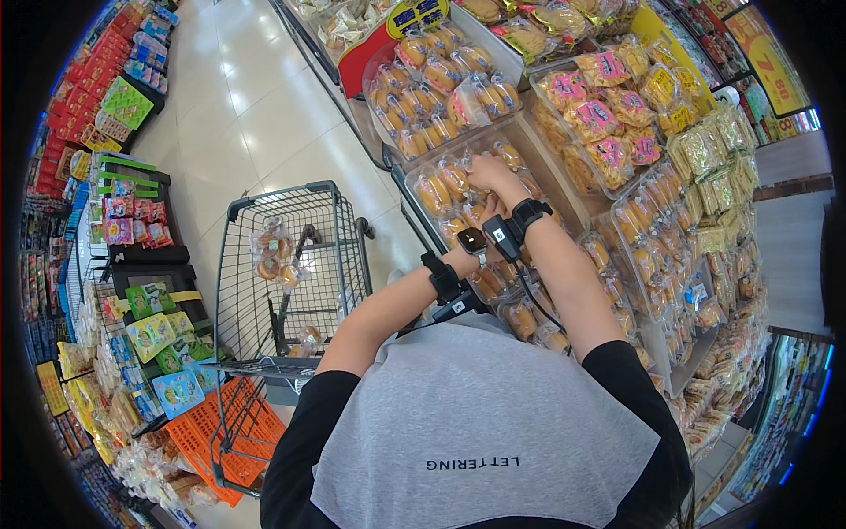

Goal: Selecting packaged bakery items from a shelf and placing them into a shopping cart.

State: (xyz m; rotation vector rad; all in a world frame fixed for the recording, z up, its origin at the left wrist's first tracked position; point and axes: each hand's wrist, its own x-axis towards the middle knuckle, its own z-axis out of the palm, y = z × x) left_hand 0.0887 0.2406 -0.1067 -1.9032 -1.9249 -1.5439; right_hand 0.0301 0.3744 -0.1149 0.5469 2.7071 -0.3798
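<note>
Both my hands are over a clear plastic bin [413,178] of golden-brown cakes in clear wrappers. My right hand [492,173] reaches farther in, its fingers bent down among the packs near a wrapped cake [455,177]. Just below it, my left hand [492,208] is partly hidden behind my right wrist and touches or hovers over the packs. Whether either hand grips a pack cannot be made out. A smartwatch [472,241] sits on my left wrist, and black straps with small devices [503,238] are around both forearms.
A wire shopping cart [291,198] stands at my left, holding a bag of round baked goods [272,254]. Bins of wrapped cakes [410,99] and pink-labelled snack bags [598,119] surround the reach. An orange plastic basket [228,430] and shelves of packets [152,330] lie beyond the cart.
</note>
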